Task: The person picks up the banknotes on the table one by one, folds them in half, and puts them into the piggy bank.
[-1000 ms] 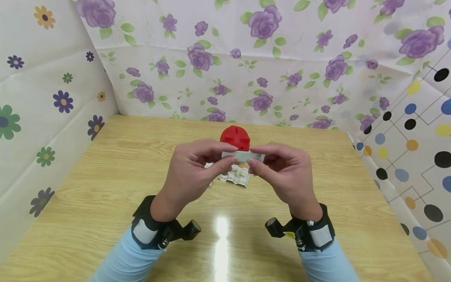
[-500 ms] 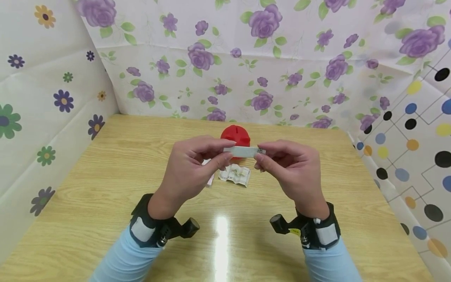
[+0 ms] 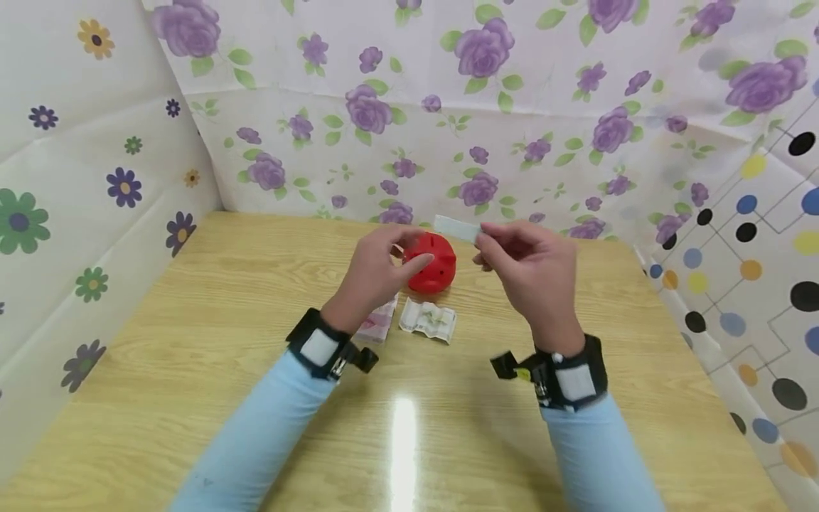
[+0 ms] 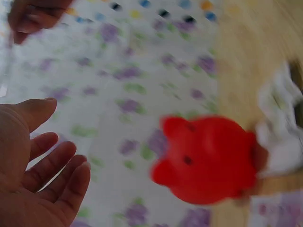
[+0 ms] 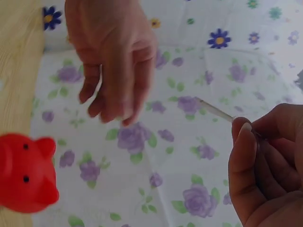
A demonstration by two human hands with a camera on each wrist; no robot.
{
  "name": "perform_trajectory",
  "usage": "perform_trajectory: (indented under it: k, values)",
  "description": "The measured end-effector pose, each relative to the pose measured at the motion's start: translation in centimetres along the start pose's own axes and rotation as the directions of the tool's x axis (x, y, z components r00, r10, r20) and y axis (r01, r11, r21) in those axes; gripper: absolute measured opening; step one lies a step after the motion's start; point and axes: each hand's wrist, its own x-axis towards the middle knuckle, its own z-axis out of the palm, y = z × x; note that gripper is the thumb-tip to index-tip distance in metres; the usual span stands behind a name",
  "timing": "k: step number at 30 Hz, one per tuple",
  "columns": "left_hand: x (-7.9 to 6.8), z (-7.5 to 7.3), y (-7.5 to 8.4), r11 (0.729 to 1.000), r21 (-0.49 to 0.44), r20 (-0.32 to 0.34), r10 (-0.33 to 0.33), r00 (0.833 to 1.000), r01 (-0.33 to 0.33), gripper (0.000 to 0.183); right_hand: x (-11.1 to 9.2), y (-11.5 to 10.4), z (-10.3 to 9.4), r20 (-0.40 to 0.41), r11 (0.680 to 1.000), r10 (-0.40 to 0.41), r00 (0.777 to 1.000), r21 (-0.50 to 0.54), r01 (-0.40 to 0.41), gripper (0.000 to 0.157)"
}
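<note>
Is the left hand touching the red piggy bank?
Apart: the left wrist view shows a clear gap, with flowered cloth visible between the left hand and the red piggy bank.

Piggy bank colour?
The piggy bank is red with dark eyes, best seen in the left wrist view, though blurred.

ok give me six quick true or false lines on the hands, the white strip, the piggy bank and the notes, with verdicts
1. The right hand pinches the white strip. True.
2. The left hand holds nothing. True.
3. Each end of the white strip is held. False: only the right hand holds it, by one end.
4. The red piggy bank sits on the table. True.
5. Both notes lie beyond the red piggy bank. False: the crumpled note and the pink note lie nearer the person.
6. In the head view, the pink note is right of the crumpled note. False: it is to the left.
</note>
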Motion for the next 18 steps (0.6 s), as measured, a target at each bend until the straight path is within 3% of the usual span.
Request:
perform_trajectory:
  k: [4,7,13,16,18]
  values:
    - [1.6,2.4,-3.7,0.974,0.198,0.089,-0.129,0.988,0.109,0.053,2.0,3.2,0.4,0.092,0.972,0.031,0.995,-0.236,-0.009,0.008]
    - [2.6,3.8,-5.5,0.947,0.246,0.141,-0.247,0.959,0.208,0.069,3.3,4.7,0.7,0.154,0.928,0.087,0.984,-0.372,-0.024,0.007]
    - [3.3,5.4,-7.1,0.907,0.202,0.212,-0.410,0.887,0.370,0.087,5.0,6.2,1.7,0.216,0.862,0.149,0.965,-0.506,-0.020,0.007]
    - [3.3,5.7,-7.3,0.899,0.182,0.243,-0.434,0.868,0.399,0.086,5.7,7.0,2.2,0.212,0.842,0.191,0.958,-0.537,-0.049,0.005]
    - [3.3,5.7,-7.3,0.898,0.181,0.253,-0.436,0.864,0.401,0.084,6.0,7.7,2.6,0.215,0.838,0.229,0.950,-0.539,-0.080,0.004]
